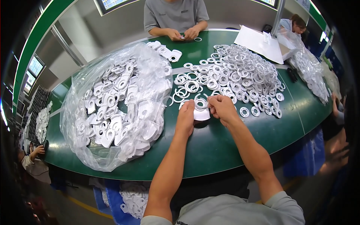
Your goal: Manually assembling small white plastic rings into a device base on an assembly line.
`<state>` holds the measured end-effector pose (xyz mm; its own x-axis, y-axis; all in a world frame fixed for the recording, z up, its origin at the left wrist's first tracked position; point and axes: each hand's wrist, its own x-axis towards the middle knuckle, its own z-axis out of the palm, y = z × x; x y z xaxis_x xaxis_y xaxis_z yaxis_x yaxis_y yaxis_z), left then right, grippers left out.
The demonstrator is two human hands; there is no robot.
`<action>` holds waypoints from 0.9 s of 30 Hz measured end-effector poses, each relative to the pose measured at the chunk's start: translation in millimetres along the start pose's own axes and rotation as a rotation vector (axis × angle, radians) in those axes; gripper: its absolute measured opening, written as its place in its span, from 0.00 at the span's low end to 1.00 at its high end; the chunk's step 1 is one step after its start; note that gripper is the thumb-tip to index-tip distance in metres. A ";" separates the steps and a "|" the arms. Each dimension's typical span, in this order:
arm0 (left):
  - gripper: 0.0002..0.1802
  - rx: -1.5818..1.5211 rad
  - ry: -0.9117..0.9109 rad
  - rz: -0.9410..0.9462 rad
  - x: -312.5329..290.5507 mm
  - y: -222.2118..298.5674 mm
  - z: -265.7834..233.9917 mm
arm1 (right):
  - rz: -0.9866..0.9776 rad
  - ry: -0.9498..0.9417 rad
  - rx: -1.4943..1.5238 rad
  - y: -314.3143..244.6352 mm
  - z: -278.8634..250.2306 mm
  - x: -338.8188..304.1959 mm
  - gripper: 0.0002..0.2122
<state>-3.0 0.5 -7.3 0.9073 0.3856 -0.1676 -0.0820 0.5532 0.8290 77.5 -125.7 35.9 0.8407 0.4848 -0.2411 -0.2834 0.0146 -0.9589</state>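
Observation:
Over the near part of the table, my left hand (186, 118) is closed on a white plastic part (201, 114) with a flared lower end and a round opening at the top. A white ring (201, 102) lies at that round end. My right hand (222, 108) pinches the ring's right side between thumb and forefinger, the other fingers curled in. Just beyond my hands spreads a big heap of loose white rings (243, 71). To the left, an opened clear plastic bag (75, 123) holds a pile of similar white plastic parts (112, 101).
Everything rests on a green table (217, 157) with a curved-looking near edge. Across it, a person in grey (176, 15) handles small pieces. White cardboard (258, 43) and another clear bag (309, 71) lie at right. Below stands a blue bin (116, 198) of white parts.

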 end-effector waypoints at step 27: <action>0.12 0.100 0.015 0.021 -0.2 -5.1 -0.6 | -0.183 0.045 -0.469 23.4 -9.1 6.7 0.12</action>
<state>-3.0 -2.0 -11.7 0.8995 0.4077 -0.1571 -0.0586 0.4690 0.8813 80.7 -130.1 10.5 0.8794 0.4725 -0.0590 0.0997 -0.3039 -0.9475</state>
